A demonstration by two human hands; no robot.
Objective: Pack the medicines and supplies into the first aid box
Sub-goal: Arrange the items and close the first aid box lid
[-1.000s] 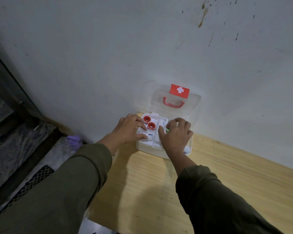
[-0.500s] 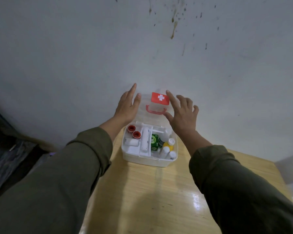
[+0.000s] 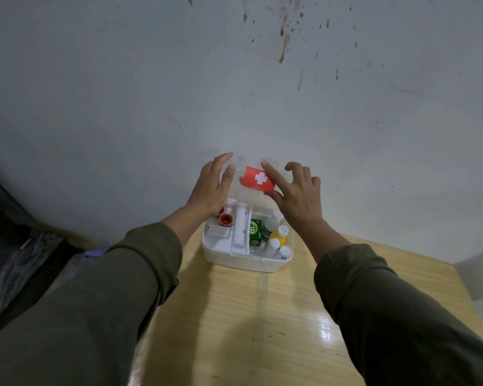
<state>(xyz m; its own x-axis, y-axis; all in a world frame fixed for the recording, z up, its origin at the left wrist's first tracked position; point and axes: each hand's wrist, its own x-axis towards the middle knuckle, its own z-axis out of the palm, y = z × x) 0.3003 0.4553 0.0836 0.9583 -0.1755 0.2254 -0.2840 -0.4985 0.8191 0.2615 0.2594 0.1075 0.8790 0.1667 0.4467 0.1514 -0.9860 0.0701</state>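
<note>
From my feed I see the first aid box [image 3: 243, 263] sitting at the far end of the wooden table [image 3: 262, 330], close against the stained grey wall [image 3: 234, 79]. Its clear lid [image 3: 248, 196] stands raised at the far side, tilted toward me, with the red cross label [image 3: 259, 179] facing the camera. My left hand [image 3: 212, 188] is spread flat on the left part of the lid, fingers extended and together, thumb on the near face; it presses rather than clasps anything. My right hand [image 3: 296, 193] is at the right part of the lid, fingers loosely curled and apart, the index finger laid across the right corner of the label and the thumb under that corner; whether it pinches the lid or just touches it I cannot tell. Inside the box, the left compartment holds two red-rimmed tape rolls [image 3: 225, 219] at the far end, one partly hidden by my left wrist, and a white packet [image 3: 217, 232] nearer me. A long white piece [image 3: 241, 228] runs near to far down the middle. To its right lies a green carton [image 3: 255, 232], and further right stand small bottles with white caps, among them a yellow bottle [image 3: 278, 237]. Both olive sleeves [image 3: 109, 288] fill the near part of the view. A small purple object [image 3: 94, 253] shows beyond the table's left edge, too small to identify.
</note>
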